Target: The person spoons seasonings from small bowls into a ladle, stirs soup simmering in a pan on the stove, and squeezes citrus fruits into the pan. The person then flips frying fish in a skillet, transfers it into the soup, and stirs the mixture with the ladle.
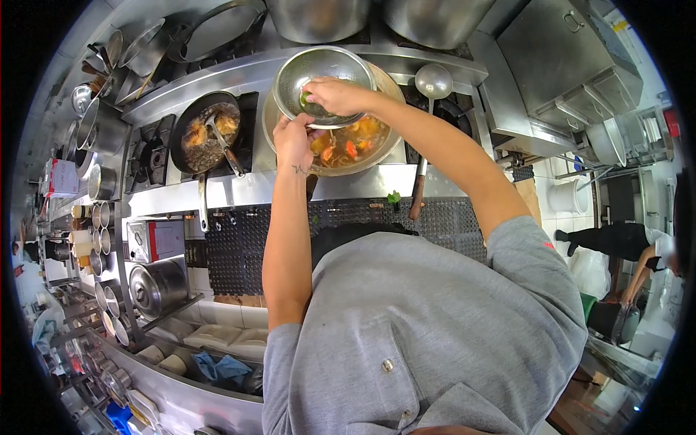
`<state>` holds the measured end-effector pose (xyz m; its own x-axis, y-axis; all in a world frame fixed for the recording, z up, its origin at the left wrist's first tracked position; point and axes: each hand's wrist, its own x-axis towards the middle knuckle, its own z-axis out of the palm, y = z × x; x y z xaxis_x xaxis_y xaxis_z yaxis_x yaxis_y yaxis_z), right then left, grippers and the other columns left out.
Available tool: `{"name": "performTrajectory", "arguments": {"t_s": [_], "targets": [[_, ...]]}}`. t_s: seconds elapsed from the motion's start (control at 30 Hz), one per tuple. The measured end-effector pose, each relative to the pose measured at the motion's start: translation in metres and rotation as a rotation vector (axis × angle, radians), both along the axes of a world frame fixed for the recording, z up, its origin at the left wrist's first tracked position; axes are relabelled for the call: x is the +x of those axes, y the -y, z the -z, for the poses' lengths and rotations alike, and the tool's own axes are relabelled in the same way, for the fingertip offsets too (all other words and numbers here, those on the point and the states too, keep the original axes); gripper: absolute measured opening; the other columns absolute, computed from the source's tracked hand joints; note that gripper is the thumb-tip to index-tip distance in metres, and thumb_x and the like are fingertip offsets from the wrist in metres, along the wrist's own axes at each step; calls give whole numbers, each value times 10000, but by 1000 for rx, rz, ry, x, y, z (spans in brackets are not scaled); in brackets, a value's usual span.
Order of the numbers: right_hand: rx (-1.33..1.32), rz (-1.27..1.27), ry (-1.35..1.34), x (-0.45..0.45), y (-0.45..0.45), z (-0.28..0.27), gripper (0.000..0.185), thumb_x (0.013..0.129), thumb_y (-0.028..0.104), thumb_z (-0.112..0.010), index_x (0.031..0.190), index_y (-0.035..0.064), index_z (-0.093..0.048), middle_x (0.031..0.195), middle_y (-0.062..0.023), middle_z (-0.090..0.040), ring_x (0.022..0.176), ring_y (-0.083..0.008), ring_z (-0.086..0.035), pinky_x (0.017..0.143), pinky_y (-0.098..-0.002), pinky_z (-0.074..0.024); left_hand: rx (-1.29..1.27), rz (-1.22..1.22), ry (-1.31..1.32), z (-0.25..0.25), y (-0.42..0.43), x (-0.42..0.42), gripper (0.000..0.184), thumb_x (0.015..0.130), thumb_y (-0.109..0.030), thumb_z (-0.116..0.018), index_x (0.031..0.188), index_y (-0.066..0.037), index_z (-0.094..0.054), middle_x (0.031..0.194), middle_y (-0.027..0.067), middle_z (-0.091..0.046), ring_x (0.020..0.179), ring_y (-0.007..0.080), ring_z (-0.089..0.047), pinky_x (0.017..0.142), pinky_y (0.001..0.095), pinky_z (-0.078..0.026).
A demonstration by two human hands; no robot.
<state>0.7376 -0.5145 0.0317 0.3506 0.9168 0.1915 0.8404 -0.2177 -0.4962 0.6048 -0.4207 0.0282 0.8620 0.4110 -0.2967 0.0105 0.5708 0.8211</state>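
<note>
The left hand (pixel 293 141) is closed on the near edge of a steel colander (pixel 341 64), held up over a wide steel pot (pixel 389 85). The right hand (pixel 335 96) is down inside that colander, fingers bent around some green vegetable (pixel 305 98); how firm its hold is, I can't tell, the knuckles cover it. Under both hands, the broth (pixel 355 148) already carries orange and red pieces, so I'd judge the pot mostly filled, with those greens in the colander yet to leave it.

Left of the left hand, a black frying pan (pixel 179 138) sits on its burner with browned food in oil and a metal turner (pixel 230 156) resting in it. A long-handled ladle (pixel 433 81) lies right of the right hand, two big stockpots (pixel 317 18) stand beyond it. Nearer than either hand run the steel stove ledge (pixel 246 187) and a black perforated floor mat (pixel 453 226). Far off to the right, a co-worker (pixel 638 239) bends over a dark container
</note>
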Motion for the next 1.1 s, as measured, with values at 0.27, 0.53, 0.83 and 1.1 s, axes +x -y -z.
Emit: {"name": "performTrajectory", "arguments": {"t_s": [0.27, 0.53, 0.83, 1.1], "targets": [[-236, 133, 213, -11, -10, 2, 213, 779, 73, -514, 963, -24, -554, 939, -224, -604, 897, -366, -594, 749, -447, -471, 7, -29, 3, -1, -4, -7, 145, 778, 35, -531, 909, -27, -542, 849, 81, -568, 744, 191, -558, 665, 352, -495], [-244, 320, 307, -19, -19, -23, 185, 755, 182, -544, 745, 47, -669, 756, -211, -644, 716, -382, -635, 652, -466, -507, 14, -43, -13, -2, -6, -10, 116, 769, 38, -536, 866, -21, -561, 806, 78, -578, 716, 193, -567, 642, 348, -498], [-239, 262, 34, 10, -16, -43, 241, 811, 278, -550, 835, 73, -676, 827, -184, -650, 831, -340, -628, 726, -467, -482, 26, -36, 27, -6, -3, -11, 131, 774, 43, -518, 888, -6, -560, 847, 103, -602, 700, 189, -574, 622, 325, -499], [-436, -128, 562, 1, 18, -27, 276, 728, 78, -623, 994, 153, -635, 851, -108, -560, 844, -325, -596, 708, -428, -478, 9, -48, 19, -1, -3, -10, 151, 774, 50, -518, 914, 5, -549, 851, 108, -603, 717, 192, -584, 619, 316, -499]]}}
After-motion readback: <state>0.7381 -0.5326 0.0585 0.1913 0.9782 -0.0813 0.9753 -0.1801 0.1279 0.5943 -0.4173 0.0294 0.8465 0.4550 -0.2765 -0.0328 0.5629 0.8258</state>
